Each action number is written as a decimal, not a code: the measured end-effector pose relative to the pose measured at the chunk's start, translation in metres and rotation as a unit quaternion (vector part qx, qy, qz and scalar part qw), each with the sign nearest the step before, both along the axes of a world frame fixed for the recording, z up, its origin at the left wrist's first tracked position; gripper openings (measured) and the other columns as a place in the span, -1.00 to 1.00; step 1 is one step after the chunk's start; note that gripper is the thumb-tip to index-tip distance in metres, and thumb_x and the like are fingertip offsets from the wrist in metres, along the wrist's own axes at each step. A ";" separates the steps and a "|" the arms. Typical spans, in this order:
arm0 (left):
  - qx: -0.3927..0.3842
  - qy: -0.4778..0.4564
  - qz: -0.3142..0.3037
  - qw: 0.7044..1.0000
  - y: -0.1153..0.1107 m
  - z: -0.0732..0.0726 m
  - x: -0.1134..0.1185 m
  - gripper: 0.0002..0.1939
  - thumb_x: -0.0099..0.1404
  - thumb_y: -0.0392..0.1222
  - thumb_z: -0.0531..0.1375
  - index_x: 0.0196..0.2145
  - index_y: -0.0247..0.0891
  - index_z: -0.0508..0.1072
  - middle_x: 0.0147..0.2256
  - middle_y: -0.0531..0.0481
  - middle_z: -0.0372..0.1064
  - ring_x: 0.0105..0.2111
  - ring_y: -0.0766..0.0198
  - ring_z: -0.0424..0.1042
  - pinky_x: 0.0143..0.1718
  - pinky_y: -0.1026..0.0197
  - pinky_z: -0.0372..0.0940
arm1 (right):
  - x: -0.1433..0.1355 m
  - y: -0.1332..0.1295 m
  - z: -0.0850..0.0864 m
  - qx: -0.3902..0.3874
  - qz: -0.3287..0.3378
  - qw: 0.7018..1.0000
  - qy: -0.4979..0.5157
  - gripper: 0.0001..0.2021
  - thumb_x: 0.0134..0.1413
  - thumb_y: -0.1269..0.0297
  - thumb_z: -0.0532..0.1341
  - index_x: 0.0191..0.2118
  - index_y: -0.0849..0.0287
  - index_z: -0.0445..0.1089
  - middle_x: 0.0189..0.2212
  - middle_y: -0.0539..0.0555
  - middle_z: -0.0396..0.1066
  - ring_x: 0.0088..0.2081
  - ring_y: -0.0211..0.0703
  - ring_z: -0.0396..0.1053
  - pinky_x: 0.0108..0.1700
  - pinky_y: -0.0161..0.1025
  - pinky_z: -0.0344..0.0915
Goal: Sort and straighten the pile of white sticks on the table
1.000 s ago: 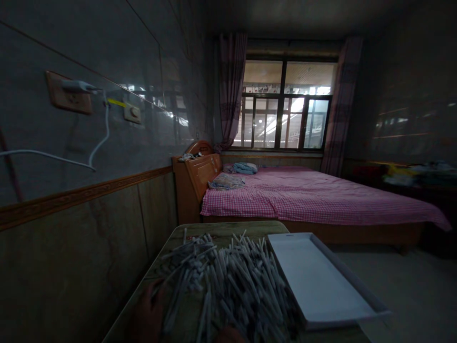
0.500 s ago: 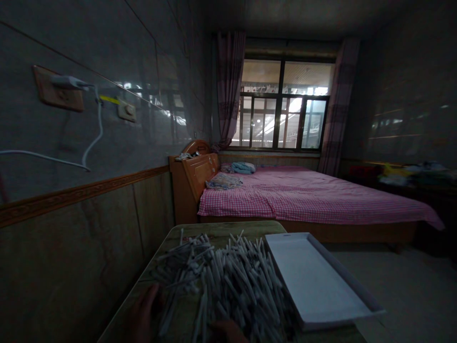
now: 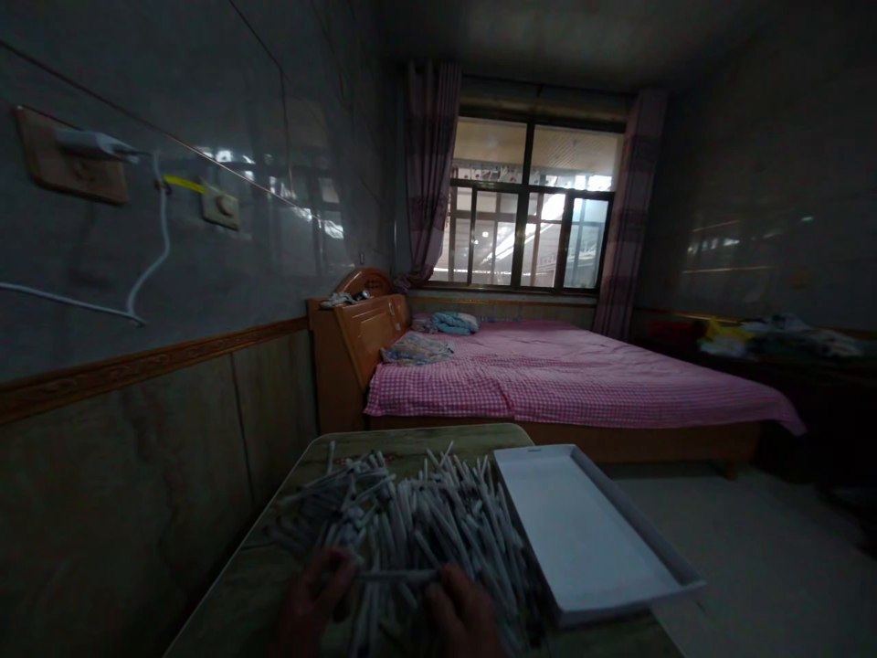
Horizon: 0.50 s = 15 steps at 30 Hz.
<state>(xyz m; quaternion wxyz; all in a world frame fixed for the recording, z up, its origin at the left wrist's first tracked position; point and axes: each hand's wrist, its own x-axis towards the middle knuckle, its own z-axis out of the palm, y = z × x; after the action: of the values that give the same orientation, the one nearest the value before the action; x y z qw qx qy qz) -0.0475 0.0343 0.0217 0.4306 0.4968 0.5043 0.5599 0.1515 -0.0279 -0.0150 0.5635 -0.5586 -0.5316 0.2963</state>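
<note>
Between my two hands a thin pale stick [image 3: 397,576] is held level, one end in each hand. My left hand [image 3: 319,594] pinches its left end, and my right hand [image 3: 462,608] grips the right end. Beneath and beyond them a large heap of similar whitish sticks [image 3: 452,512] spreads over a small greenish table [image 3: 226,585]. A shallow white tray [image 3: 589,539] with nothing in it lies on the table to the right of the heap.
Past the table stands a bed [image 3: 548,375] with a pink checked cover and a wooden headboard [image 3: 363,338]. A tiled wall [image 3: 157,475] runs close along the left, with a socket and white cable. Cluttered items [image 3: 774,338] lie at the far right.
My hands have come up over the near part of the heap and now hold a stick between them. The view has turned slightly, so the room and table appear further left.
</note>
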 end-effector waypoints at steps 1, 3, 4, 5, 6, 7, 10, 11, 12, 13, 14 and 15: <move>0.004 0.001 -0.013 1.000 -0.003 0.003 0.003 -0.46 -0.07 0.42 0.38 -0.54 -0.12 0.45 -0.73 0.20 0.20 -0.67 0.33 0.17 -0.57 0.25 0.15 | 0.003 0.000 0.005 -0.002 0.002 1.000 0.010 -0.56 0.22 -0.23 0.21 -0.45 0.03 0.40 -0.53 -0.05 0.35 -0.39 -0.15 0.37 -0.32 -0.31 0.29; 0.009 0.006 -0.039 0.999 -0.005 0.006 0.005 -0.46 -0.06 0.41 0.39 -0.57 -0.13 0.44 -0.73 0.22 0.16 -0.67 0.35 0.13 -0.57 0.26 0.12 | 0.010 0.000 0.014 -0.020 0.014 0.999 0.040 -0.53 0.17 -0.28 0.22 -0.48 0.04 0.33 -0.54 -0.06 0.29 -0.40 -0.15 0.33 -0.35 -0.30 0.26; 0.009 0.007 -0.051 0.999 -0.005 0.007 0.005 -0.46 -0.06 0.40 0.40 -0.57 -0.13 0.43 -0.74 0.23 0.15 -0.67 0.36 0.12 -0.57 0.27 0.11 | 0.013 0.001 0.017 -0.038 0.027 0.997 0.061 -0.50 0.14 -0.31 0.22 -0.49 0.03 0.29 -0.55 -0.07 0.26 -0.43 -0.17 0.29 -0.39 -0.30 0.23; 0.008 0.010 -0.064 0.998 -0.005 0.007 0.004 -0.46 -0.06 0.40 0.40 -0.58 -0.14 0.42 -0.74 0.23 0.14 -0.67 0.37 0.10 -0.57 0.27 0.10 | 0.016 0.001 0.019 -0.060 0.042 0.994 0.082 -0.47 0.12 -0.35 0.21 -0.50 0.03 0.25 -0.56 -0.08 0.25 -0.47 -0.19 0.25 -0.43 -0.30 0.20; 0.006 0.011 -0.077 0.997 -0.005 0.007 0.004 -0.46 -0.06 0.39 0.41 -0.59 -0.14 0.41 -0.74 0.23 0.14 -0.67 0.38 0.09 -0.57 0.27 0.08 | 0.018 0.002 0.019 -0.083 0.058 0.990 0.103 -0.45 0.10 -0.39 0.19 -0.50 0.02 0.22 -0.57 -0.10 0.23 -0.52 -0.21 0.21 -0.48 -0.30 0.17; 0.003 0.012 -0.089 0.996 -0.004 0.006 0.004 -0.46 -0.06 0.37 0.42 -0.59 -0.15 0.40 -0.74 0.23 0.14 -0.68 0.38 0.08 -0.57 0.27 0.07 | 0.020 0.003 0.018 -0.104 0.075 0.984 0.122 -0.44 0.09 -0.42 0.17 -0.48 0.01 0.21 -0.59 -0.11 0.22 -0.57 -0.23 0.17 -0.51 -0.30 0.13; -0.020 -0.001 -0.095 0.995 -0.002 0.000 0.005 -0.47 -0.10 0.33 0.46 -0.61 -0.15 0.39 -0.75 0.24 0.13 -0.69 0.40 0.08 -0.58 0.28 0.06 | 0.024 0.007 0.005 -0.104 0.078 0.984 0.120 -0.45 0.06 -0.41 0.17 -0.49 -0.01 0.17 -0.61 -0.13 0.20 -0.58 -0.22 0.19 -0.50 -0.29 0.16; -0.035 -0.012 -0.080 0.996 -0.001 -0.004 0.005 -0.47 -0.14 0.32 0.48 -0.60 -0.15 0.41 -0.75 0.24 0.15 -0.69 0.40 0.10 -0.58 0.28 0.08 | 0.025 0.008 -0.002 -0.087 0.065 0.989 0.100 -0.47 0.05 -0.37 0.19 -0.51 0.00 0.17 -0.61 -0.12 0.19 -0.55 -0.20 0.23 -0.47 -0.28 0.18; -0.057 -0.026 -0.059 0.996 -0.001 -0.009 0.005 -0.46 -0.18 0.32 0.49 -0.58 -0.15 0.44 -0.74 0.23 0.17 -0.68 0.39 0.13 -0.58 0.29 0.09 | 0.025 0.009 -0.011 -0.066 0.052 0.993 0.079 -0.49 0.05 -0.32 0.21 -0.54 0.01 0.17 -0.60 -0.11 0.19 -0.52 -0.19 0.26 -0.43 -0.28 0.20; -0.082 -0.046 -0.040 0.995 0.000 -0.014 0.006 -0.44 -0.24 0.34 0.51 -0.55 -0.16 0.47 -0.74 0.22 0.20 -0.68 0.37 0.16 -0.59 0.29 0.12 | 0.025 0.011 -0.019 -0.049 0.038 0.996 0.062 -0.52 0.06 -0.27 0.22 -0.55 0.01 0.18 -0.60 -0.10 0.19 -0.49 -0.17 0.28 -0.40 -0.28 0.22; -0.108 -0.067 -0.028 0.992 0.000 -0.019 0.006 -0.40 -0.29 0.36 0.52 -0.51 -0.16 0.51 -0.72 0.21 0.24 -0.66 0.36 0.21 -0.59 0.28 0.16 | 0.024 0.012 -0.028 -0.045 0.036 0.996 0.061 -0.56 0.08 -0.22 0.21 -0.55 0.02 0.20 -0.61 -0.10 0.20 -0.50 -0.17 0.28 -0.41 -0.27 0.21; -0.131 -0.087 -0.025 0.987 -0.001 -0.025 0.007 -0.35 -0.35 0.39 0.53 -0.47 -0.16 0.55 -0.71 0.20 0.28 -0.65 0.34 0.25 -0.59 0.27 0.19 | 0.024 0.013 -0.036 -0.040 0.034 0.997 0.062 -0.59 0.10 -0.18 0.19 -0.53 0.02 0.23 -0.61 -0.10 0.21 -0.51 -0.17 0.28 -0.42 -0.28 0.20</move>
<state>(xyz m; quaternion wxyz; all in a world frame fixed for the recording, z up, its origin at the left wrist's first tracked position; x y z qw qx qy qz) -0.0409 0.0334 -0.0032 0.5482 0.3981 0.5211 0.5192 0.1750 -0.0146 -0.0509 0.5627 -0.5428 -0.5018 0.3702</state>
